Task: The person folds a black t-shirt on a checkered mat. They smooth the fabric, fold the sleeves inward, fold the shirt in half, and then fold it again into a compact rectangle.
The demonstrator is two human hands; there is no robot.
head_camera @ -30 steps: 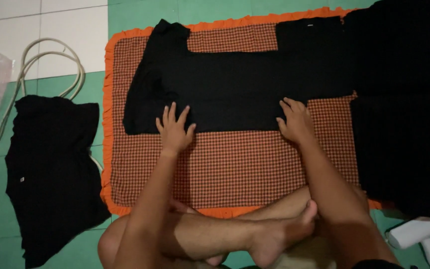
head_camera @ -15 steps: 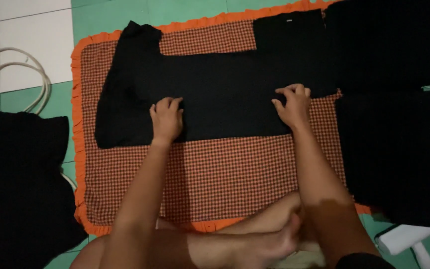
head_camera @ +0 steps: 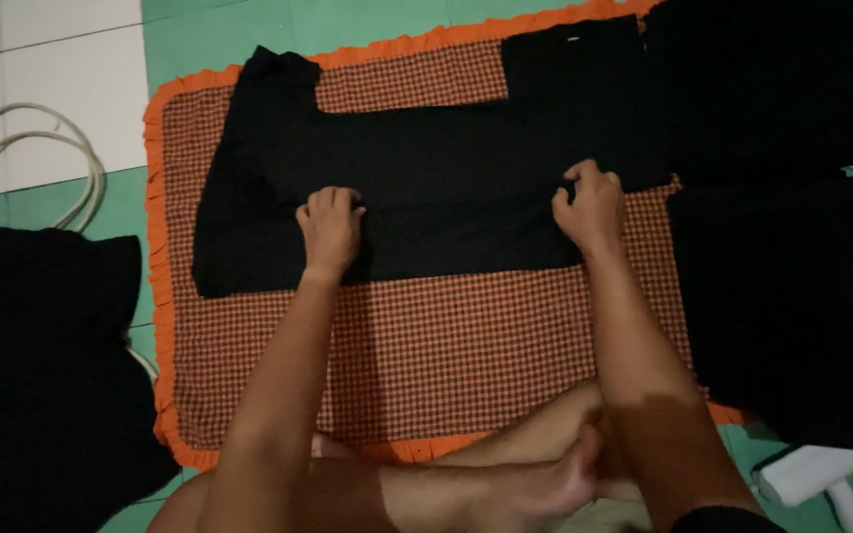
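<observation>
A black garment [head_camera: 426, 178] lies spread flat across an orange checked mat [head_camera: 446, 336] with a ruffled orange edge. My left hand [head_camera: 329, 225] rests on the garment's lower part, fingers curled and pinching the cloth. My right hand [head_camera: 590, 205] is farther right on the same garment, fingers also closed on a fold of fabric near its lower edge. Both forearms reach out over the mat from my crossed legs [head_camera: 466, 484] at the bottom.
Another black garment [head_camera: 46, 365] lies crumpled on the green floor at the left. A pale hose or cord [head_camera: 41, 148] loops at upper left. Dark black cloth [head_camera: 792, 227] covers the right side. A white object [head_camera: 816, 474] sits at bottom right.
Both hands went from flat with spread fingers at the garment's lower edge to curled, gripping the cloth a little higher up. The view has shifted slightly.
</observation>
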